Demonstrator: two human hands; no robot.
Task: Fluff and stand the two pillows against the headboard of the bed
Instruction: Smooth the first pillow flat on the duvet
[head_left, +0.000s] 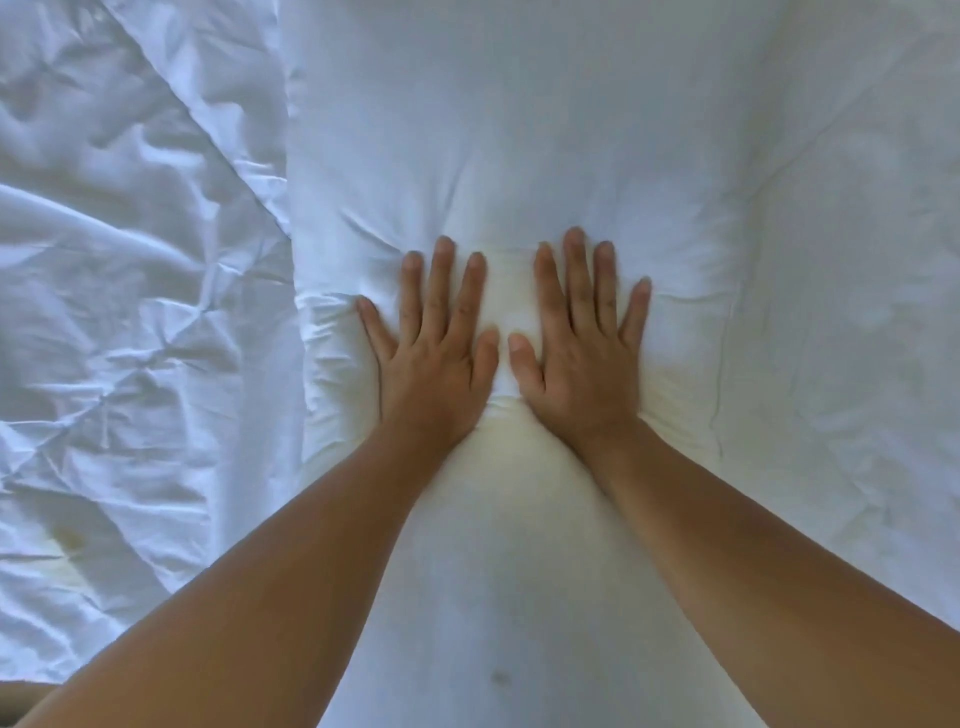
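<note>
Pillow (519, 171): a soft white one lies flat on the bed, filling the middle of the view, its smooth cotton case dented and puckered where both palms press into it. To its left a crumpled white sheet (130, 312) spreads in sharp creases, with a faint yellowish mark low down. The left hand (434, 358) is flat, fingers spread and straight, palm down on the pillow, gripping nothing. Just beside it, thumbs nearly touching, the right hand (584, 353) lies the same way, splayed and pressing. Fine folds radiate from both. On the right, smoother white bedding (857, 312) runs alongside the pillow.
</note>
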